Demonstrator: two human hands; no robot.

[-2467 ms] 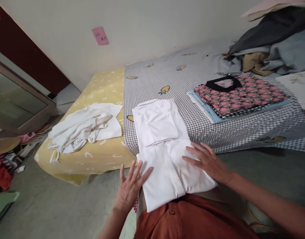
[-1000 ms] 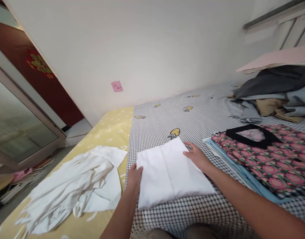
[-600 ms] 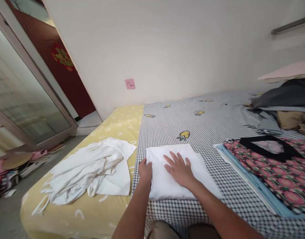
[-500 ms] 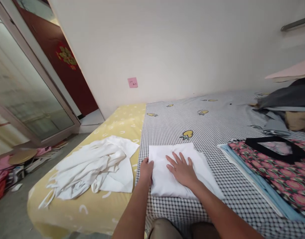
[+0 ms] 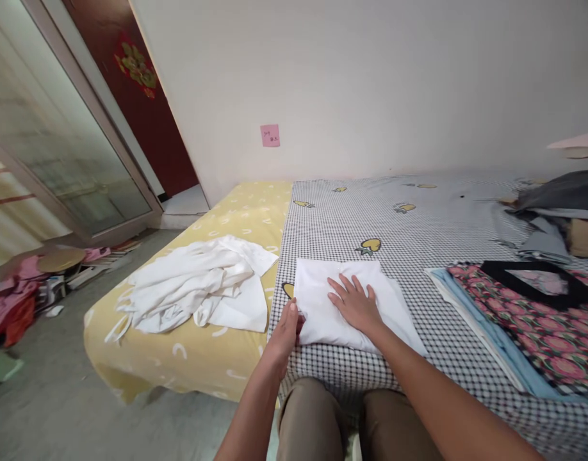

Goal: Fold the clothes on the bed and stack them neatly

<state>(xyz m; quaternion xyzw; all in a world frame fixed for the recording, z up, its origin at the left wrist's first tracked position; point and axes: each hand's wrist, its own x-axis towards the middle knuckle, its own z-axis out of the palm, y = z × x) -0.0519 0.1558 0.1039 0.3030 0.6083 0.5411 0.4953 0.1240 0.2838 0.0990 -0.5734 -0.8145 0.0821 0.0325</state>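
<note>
A folded white garment [image 5: 318, 301] lies flat on the checked half of the bed, close to its front edge. My right hand [image 5: 355, 307] rests palm down on top of it, fingers spread. At the garment's left edge is my left hand [image 5: 285, 328], turned on its side with the thumb up and the fingers against the fold, partly in shadow. Left of it, on the yellow sheet, lies a crumpled white garment [image 5: 198, 282] with a thin strap trailing at its near end.
To the right sits a stack of folded clothes, a pink floral garment [image 5: 529, 320] over light blue cloth [image 5: 490, 346]. Dark and grey clothes [image 5: 563, 205] are piled at the far right. A pink note [image 5: 269, 136] is on the wall. Clothes [image 5: 20, 294] lie on the floor at left.
The view has tilted down, showing more of my knees and the floor. My left thumb has come off the garment's top, and that hand is now upright along its edge. My right hand remains flat.
</note>
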